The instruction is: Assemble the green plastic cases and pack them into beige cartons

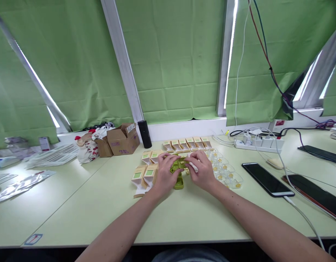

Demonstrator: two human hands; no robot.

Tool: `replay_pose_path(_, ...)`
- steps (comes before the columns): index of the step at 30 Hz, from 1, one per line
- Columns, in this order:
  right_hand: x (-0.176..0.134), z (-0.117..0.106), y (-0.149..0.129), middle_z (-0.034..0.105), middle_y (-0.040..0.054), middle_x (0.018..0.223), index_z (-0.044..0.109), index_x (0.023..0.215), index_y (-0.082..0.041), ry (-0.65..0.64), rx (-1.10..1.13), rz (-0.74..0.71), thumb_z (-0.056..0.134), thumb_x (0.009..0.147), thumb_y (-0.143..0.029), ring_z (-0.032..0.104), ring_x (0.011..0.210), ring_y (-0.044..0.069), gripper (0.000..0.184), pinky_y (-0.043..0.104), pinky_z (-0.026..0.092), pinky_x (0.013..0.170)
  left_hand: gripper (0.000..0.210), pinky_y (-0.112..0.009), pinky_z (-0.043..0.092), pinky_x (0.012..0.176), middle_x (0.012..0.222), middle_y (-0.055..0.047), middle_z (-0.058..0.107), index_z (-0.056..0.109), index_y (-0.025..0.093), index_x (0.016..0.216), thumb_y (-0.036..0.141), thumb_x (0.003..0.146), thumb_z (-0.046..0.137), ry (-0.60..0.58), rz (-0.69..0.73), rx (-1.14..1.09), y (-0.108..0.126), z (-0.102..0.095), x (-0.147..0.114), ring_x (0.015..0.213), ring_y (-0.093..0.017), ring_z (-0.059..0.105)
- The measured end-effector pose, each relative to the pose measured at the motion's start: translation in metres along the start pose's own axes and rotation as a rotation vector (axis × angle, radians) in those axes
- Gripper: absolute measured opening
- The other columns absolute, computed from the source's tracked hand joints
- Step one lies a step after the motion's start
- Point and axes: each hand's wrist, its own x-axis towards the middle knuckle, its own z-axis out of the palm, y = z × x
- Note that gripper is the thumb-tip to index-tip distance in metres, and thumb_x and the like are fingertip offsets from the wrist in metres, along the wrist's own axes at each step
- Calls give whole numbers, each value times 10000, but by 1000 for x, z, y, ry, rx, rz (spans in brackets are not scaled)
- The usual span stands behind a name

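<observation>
Between my two hands is a small olive-green plastic case (181, 162), which looks hinged open and is raised a little above the table. My left hand (166, 173) pinches its left side, fingers over the top and thumb below. At its right edge the fingertips of my right hand (201, 169) are closed on it. Under the hands another green case part (179, 183) shows on the table. Clear plastic cups with yellow bits (225, 171) stand right beside my right hand. Left of my left hand are open kraft cartons with green labels (144, 176).
A row of similar cartons (186, 145) stands behind. A black bottle (144, 134) and a cardboard box (123, 140) are at the back left. On the right lie a phone (267, 179) with a cable, a dark flat device (318, 194) and a power strip (259, 144).
</observation>
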Motion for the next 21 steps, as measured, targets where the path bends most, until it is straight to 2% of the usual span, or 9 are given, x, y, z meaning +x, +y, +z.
replay_pose_path(7, 0, 0, -1, 615, 59, 843, 764, 947, -213, -27, -121, -76, 622, 944, -68, 490, 801, 215, 203, 360, 411, 677, 417, -566, 536, 1065, 1253, -93, 749, 692, 256, 1346, 226, 937, 769, 4, 102, 47, 4, -1, -2, 1254, -328, 533)
replay_pose_path(21, -1, 2, -2, 624, 64, 826, 763, 910, -231, -73, -160, -44, 596, 940, -62, 498, 801, 232, 239, 382, 406, 658, 412, -572, 530, 1048, 1241, -107, 748, 700, 236, 1332, 210, 927, 773, -8, 120, 64, 6, 0, -3, 1245, -334, 525)
